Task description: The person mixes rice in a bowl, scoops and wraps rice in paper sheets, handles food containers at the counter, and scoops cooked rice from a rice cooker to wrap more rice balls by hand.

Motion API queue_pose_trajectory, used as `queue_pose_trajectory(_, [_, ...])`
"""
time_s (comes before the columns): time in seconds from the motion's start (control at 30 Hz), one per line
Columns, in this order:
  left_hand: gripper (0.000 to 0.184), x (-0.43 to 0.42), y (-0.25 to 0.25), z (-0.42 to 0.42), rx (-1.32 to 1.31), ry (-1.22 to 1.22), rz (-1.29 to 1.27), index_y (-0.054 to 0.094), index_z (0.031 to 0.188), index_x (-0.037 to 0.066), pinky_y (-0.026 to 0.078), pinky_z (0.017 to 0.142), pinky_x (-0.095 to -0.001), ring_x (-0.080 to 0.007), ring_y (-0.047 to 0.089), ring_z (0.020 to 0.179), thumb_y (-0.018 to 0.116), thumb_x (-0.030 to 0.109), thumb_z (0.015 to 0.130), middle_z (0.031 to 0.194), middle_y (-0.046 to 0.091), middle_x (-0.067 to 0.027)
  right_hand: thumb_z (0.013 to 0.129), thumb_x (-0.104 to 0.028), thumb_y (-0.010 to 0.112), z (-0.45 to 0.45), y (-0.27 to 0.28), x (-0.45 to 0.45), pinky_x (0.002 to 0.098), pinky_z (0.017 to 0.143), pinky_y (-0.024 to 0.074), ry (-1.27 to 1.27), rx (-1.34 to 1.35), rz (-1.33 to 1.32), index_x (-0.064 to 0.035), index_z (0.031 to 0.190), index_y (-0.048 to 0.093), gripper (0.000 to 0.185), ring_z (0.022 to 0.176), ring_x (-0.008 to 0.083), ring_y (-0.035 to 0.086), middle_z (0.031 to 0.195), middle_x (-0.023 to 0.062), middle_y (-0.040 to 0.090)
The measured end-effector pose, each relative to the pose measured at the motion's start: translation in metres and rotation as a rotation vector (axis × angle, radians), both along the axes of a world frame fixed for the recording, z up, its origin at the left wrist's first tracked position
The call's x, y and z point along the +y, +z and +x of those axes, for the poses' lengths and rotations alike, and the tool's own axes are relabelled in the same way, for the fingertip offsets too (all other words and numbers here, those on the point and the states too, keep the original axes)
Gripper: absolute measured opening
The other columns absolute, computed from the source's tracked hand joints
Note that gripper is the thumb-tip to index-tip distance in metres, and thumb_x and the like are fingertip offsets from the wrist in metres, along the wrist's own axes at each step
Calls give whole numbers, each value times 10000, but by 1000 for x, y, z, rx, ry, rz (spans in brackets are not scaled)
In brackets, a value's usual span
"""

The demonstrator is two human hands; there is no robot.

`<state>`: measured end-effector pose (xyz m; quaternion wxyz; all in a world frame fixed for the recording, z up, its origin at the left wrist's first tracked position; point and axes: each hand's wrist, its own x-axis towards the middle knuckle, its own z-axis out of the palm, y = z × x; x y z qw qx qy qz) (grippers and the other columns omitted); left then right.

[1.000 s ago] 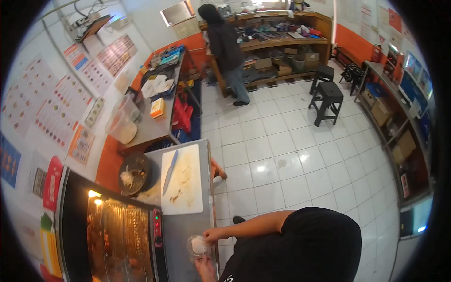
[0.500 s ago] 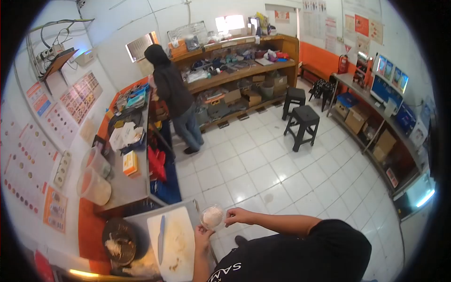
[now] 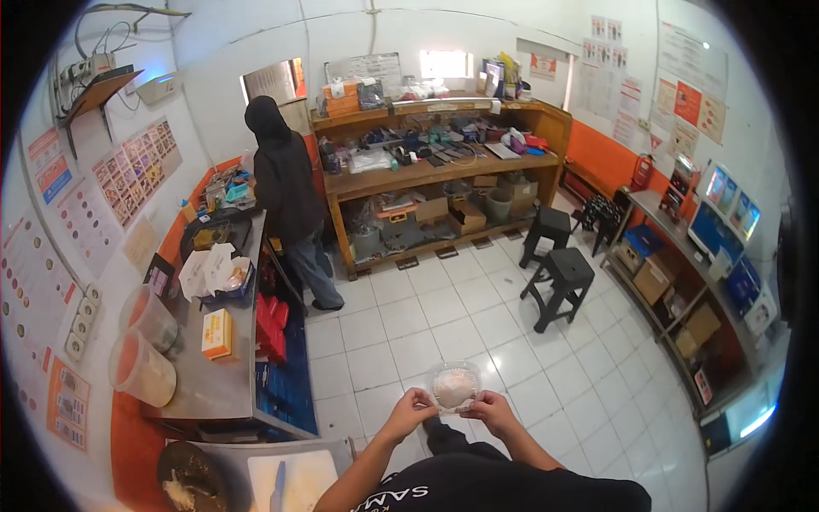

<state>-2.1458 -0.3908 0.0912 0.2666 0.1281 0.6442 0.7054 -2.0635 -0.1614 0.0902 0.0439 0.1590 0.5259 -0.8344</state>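
A small clear plastic container (image 3: 455,388) with pale pinkish-white contents is held out in front of me, above the tiled floor. My left hand (image 3: 413,411) pinches its near left edge, and my right hand (image 3: 492,411) grips the near right edge. Both hands are closed on the rim. What the contents are is too small to tell. At the lower left, a knife (image 3: 277,486) lies on a white cutting board (image 3: 311,478). Beside the board is a dark round mortar-like dish (image 3: 205,482) with pale shreds in it.
A metal counter (image 3: 205,397) on the left carries clear plastic tubs (image 3: 145,371), a yellow-orange box (image 3: 217,333) and an open carton (image 3: 217,273). A person in a dark hood (image 3: 286,188) stands at its far end. Two black stools (image 3: 559,286) and a shelf unit (image 3: 444,175) are ahead.
My right hand has come onto the container, which it was beside before. The container has moved right, away from the cutting board, and my view has turned left. The other person has shifted toward the counter.
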Motion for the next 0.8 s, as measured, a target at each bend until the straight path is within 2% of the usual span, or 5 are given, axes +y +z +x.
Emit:
queue_pose_trajectory(0.07, [280, -2, -2, -35, -45, 20, -64, 524, 1024, 17, 513, 760, -275, -153, 626, 884, 721, 73, 834, 934, 639, -84, 869, 21, 595, -43, 6, -2, 469, 809, 595, 31, 38, -23, 2, 814, 515, 99, 902, 363, 687, 958, 214, 639])
queue_pose_trajectory(0.13, [215, -6, 1, -61, -192, 82, 160, 536, 994, 13, 531, 775, -294, -174, 648, 890, 693, 51, 853, 928, 651, -98, 877, 3, 602, -86, 16, -2, 452, 830, 589, 104, 31, 14, 19, 855, 538, 70, 935, 365, 681, 968, 213, 639])
queue_pose_trajectory(0.23, [180, -17, 14, -103, -99, 240, 103, 520, 964, 11, 550, 752, -309, -195, 668, 862, 668, 24, 863, 918, 654, -109, 894, -39, 617, -169, 31, 0, 403, 870, 570, 410, 51, -5, 50, 976, 577, 127, 947, 316, 682, 1004, 189, 639])
queue_pose_trajectory(0.4, [171, -22, 14, -155, 29, 528, 87, 503, 911, 4, 548, 705, -298, -208, 673, 814, 659, -25, 845, 832, 630, -101, 917, -59, 602, -276, 32, -12, 394, 861, 571, 645, 215, 33, 42, 968, 582, 115, 947, 290, 684, 970, 170, 655])
queue_pose_trajectory(0.8, [155, -32, 22, -235, -5, 824, 140, 522, 877, 8, 532, 673, -257, -155, 652, 741, 671, -16, 844, 816, 625, -79, 917, -39, 588, -396, 1, -50, 429, 829, 579, 683, 164, -61, 8, 923, 556, 57, 906, 272, 674, 894, 107, 624])
